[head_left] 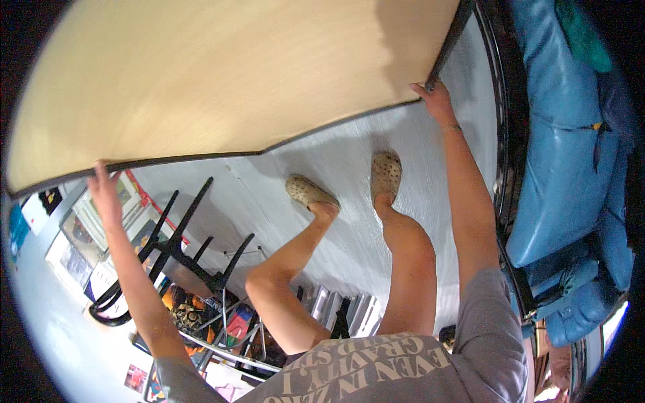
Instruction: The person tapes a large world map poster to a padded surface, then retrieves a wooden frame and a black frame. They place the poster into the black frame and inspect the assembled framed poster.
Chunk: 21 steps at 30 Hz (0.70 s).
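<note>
Both hands, left hand (104, 188) and right hand (435, 99), have their grip closed on opposite edges of the pale wooden board (222, 80) (black-rimmed), spread wide to balance it above the white floor (349, 154)

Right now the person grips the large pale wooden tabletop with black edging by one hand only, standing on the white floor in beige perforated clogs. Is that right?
Not quite: the head view shows both hands on the pale wooden tabletop, the left hand and the right hand at its black edge. The white floor and beige perforated clogs are correct.
</note>
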Available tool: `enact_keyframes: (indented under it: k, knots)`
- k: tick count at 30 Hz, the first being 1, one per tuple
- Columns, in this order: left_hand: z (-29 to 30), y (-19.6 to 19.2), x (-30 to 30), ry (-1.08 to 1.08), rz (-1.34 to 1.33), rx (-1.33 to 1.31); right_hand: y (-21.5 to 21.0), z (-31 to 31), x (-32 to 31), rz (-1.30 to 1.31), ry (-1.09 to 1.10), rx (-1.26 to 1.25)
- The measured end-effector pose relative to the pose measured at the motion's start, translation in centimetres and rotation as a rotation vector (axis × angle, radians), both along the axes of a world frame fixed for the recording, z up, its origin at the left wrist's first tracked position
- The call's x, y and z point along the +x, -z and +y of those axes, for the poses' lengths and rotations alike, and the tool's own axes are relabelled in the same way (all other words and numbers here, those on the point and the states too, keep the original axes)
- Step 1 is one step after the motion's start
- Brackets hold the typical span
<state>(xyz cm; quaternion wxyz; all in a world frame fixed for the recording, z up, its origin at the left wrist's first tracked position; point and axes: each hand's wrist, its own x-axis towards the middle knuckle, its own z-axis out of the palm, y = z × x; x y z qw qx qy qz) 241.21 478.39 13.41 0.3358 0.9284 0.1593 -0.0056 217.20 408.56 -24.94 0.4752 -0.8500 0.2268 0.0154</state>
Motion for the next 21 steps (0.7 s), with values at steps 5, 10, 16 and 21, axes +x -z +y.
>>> enact_keyframes:
  k: [5,10,16,21]
  knots:
    - [-2.4,0.2,-1.0,0.069,0.128,-0.195,-11.5,-1.1,4.9,-0.080,0.070,0.306]
    - [-5.6,2.6,-3.1,0.032,0.262,-0.246,-16.5,-1.4,8.0,-0.024,-0.125,0.085]
    - [-6.2,2.9,-4.5,-0.032,0.157,-0.240,-15.7,-1.7,5.7,-0.070,-0.120,0.095]
    - [-6.2,0.5,-7.9,-0.082,0.118,-0.310,-18.5,-2.4,0.9,0.071,-0.016,-0.023]
